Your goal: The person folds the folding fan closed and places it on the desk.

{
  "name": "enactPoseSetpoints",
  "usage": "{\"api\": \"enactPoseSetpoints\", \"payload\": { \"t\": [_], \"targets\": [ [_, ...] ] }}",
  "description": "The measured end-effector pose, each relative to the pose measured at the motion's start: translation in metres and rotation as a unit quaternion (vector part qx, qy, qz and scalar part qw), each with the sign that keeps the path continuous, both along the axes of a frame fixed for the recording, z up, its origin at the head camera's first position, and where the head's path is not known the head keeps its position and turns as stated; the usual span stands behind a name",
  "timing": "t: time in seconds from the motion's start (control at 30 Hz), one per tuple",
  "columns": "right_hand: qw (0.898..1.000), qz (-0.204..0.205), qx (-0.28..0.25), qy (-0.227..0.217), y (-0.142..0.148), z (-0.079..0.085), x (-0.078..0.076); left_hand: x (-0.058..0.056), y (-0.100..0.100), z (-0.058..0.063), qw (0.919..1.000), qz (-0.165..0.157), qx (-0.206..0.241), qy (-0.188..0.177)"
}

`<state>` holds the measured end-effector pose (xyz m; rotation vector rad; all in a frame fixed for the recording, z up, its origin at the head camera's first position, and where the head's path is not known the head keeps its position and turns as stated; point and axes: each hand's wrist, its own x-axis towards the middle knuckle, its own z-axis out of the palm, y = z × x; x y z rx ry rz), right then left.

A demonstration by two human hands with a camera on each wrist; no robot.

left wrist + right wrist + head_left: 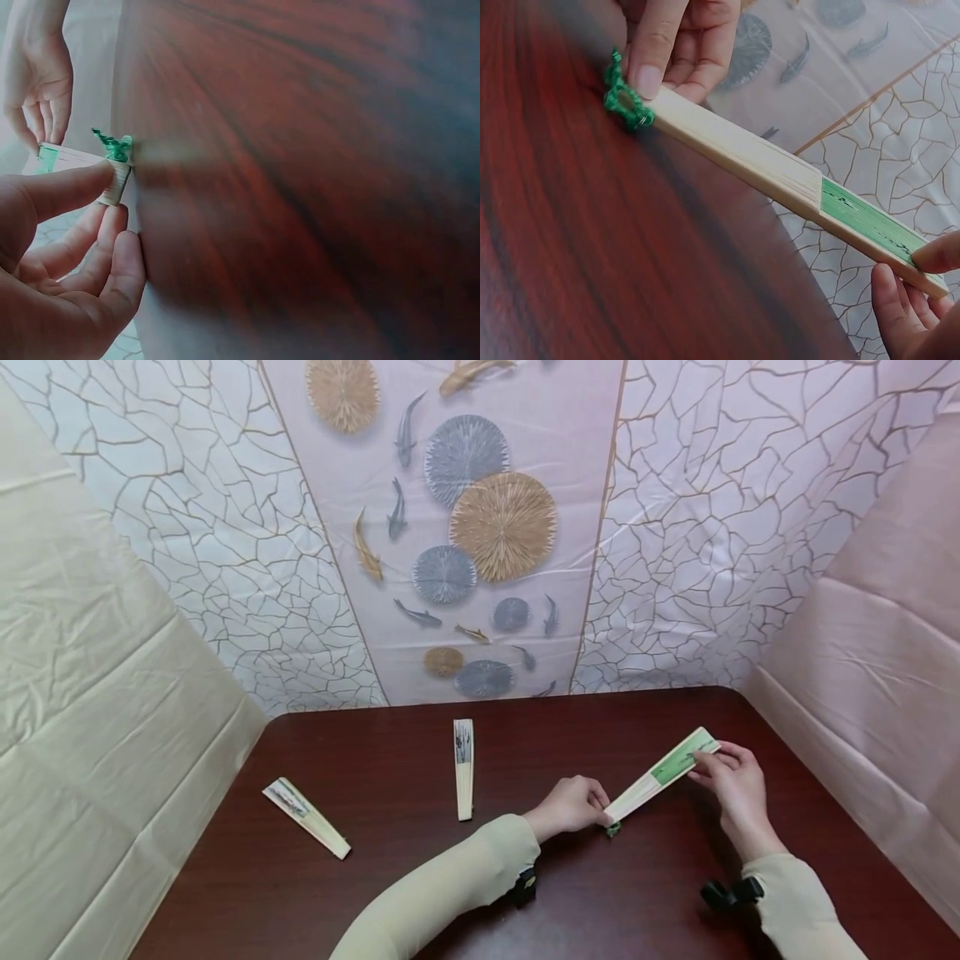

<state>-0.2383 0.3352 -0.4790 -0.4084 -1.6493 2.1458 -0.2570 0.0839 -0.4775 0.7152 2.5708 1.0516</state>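
Both hands hold one folded fan point(651, 781) with pale wooden ribs and a green printed section, slanting above the right part of the table. My left hand point(573, 805) pinches its narrow rib end between thumb and fingers, right beside a green cord tassel point(627, 105). At the wider green end, my right hand point(737, 789) grips the fan with the thumb on top and fingers below. In the left wrist view the left hand point(75, 255) shows close up, with the tassel point(114, 145) sticking out past the thumb.
Two more folded fans lie on the dark red wooden table point(360, 760): an upright-lying one point(464, 777) near the middle and a slanted one point(307, 818) at the left. Patterned cloth point(480, 527) hangs behind the far edge, with plain cloth at both sides.
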Motion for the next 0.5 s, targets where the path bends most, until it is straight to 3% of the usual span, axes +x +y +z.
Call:
{"api": "enactPoseSetpoints", "payload": {
  "t": [0.23,0.5],
  "targets": [
    [1.000,0.002,0.023,0.002,0.004,-0.006,0.006,-0.004,0.001,-0.002,0.9999,-0.007,-0.010,0.009],
    [0.994,0.022,0.030,-0.099,0.006,0.005,0.020,-0.005,0.001,-0.003,0.9999,-0.009,-0.013,0.005]
  ]
}}
